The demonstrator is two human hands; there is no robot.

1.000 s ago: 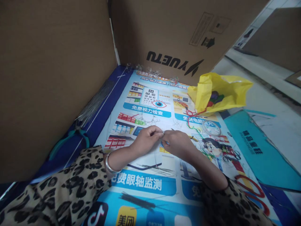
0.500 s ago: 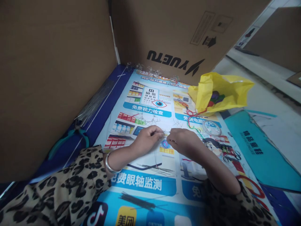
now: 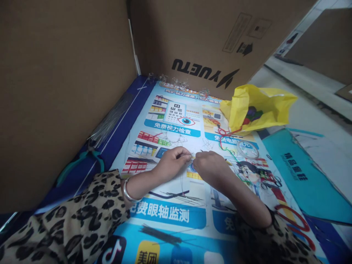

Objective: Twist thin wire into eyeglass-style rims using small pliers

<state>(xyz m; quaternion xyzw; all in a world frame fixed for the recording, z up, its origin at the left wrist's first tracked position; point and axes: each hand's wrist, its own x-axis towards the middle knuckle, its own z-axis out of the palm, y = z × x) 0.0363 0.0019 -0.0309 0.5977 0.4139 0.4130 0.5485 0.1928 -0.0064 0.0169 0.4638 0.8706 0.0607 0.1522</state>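
My left hand (image 3: 173,165) has thumb and finger pressed on what looks like a thin wire (image 3: 192,154), just above the printed poster (image 3: 198,220). My right hand (image 3: 210,167) curls close beside it; from here I can't tell what it pinches. I should hold the left side still and work the wire gently, so it won't slip. Half a second ago, the right hand was a bit farther away; the left looks the same.

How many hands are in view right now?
2: the left hand, with a silver bangle on its wrist, and the right hand close beside it, both over the printed sheet. No other hands show.
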